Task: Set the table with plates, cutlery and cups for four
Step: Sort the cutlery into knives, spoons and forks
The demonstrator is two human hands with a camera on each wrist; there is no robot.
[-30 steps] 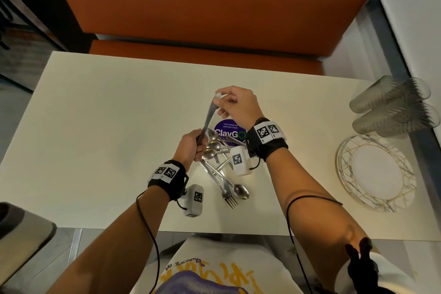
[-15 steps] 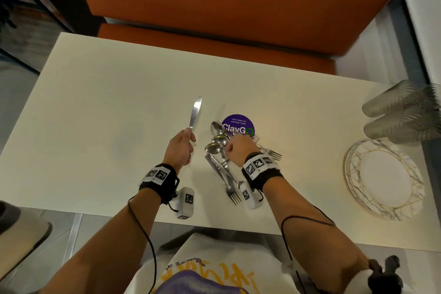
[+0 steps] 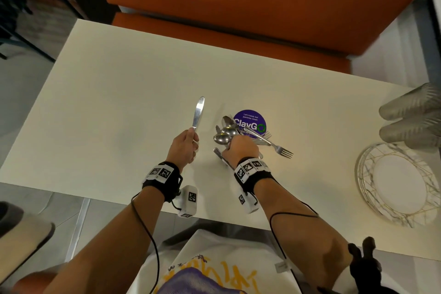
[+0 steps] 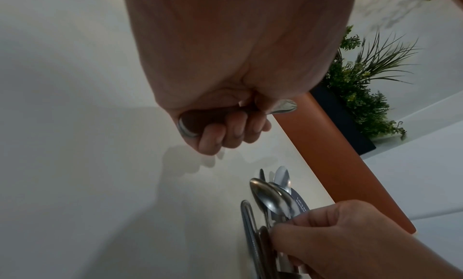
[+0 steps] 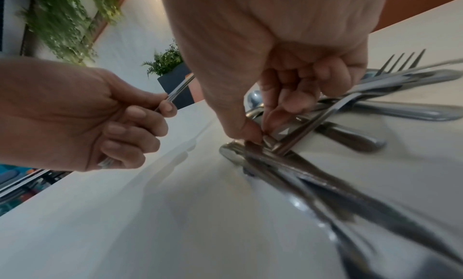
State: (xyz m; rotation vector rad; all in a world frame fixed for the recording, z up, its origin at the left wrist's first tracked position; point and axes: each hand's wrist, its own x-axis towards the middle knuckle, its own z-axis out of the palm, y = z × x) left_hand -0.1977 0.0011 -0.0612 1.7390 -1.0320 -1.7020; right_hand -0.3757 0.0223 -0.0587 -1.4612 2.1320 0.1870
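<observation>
My left hand [image 3: 185, 145] grips a table knife [image 3: 198, 112] by its handle, blade pointing away from me above the cream table [image 3: 119, 102]. Just to its right lies a pile of cutlery [image 3: 229, 133]: spoons, knives and forks, one fork [image 3: 278, 147] sticking out to the right. My right hand [image 3: 241, 148] is down on the pile, thumb and fingertips [image 5: 265, 128] pinching the handle of one piece of cutlery; which piece I cannot tell. The left wrist view shows the knife handle [image 4: 198, 122] inside my curled fingers.
A purple round sticker [image 3: 250, 122] lies under the pile's far side. At the right edge stand stacked patterned plates [image 3: 372, 186] and several ribbed cups [image 3: 412, 122] lying on their sides. An orange bench [image 3: 238, 7] runs behind the table.
A second ago both hands held the knife over the pile. The left hand has carried it off to the left and the right hand has dropped onto the pile and taken hold of a piece.
</observation>
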